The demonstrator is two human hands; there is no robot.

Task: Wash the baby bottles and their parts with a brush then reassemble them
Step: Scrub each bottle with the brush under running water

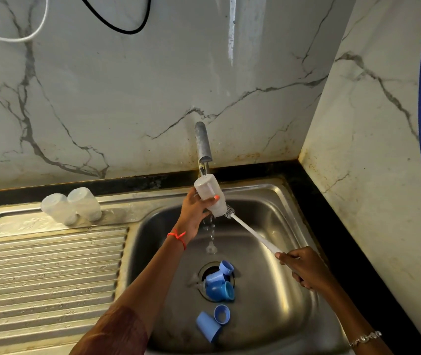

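Scrubbing a clear bottle under the tap at the back edge of the sink.

My left grip [194, 212] is curling round the clear bottle [210, 194] and holding it tilted just under the tap [203, 144], base up and mouth down toward the right. Water [212, 231] is running off it into the sink [268, 201]. My right grip [307, 271] is closing round the far end of the white brush [253, 230] over the sink's right side, and the bristle head is sitting at the bottle's mouth. A cluster of blue parts [219, 283] is lying in the middle of the sink. A blue cup [208, 326] and a blue ring [222, 313] are lying against each other nearer its front edge. Two more clear bottles [71, 208] are standing side by side, touching, at the back edge of the drainboard [45, 265].
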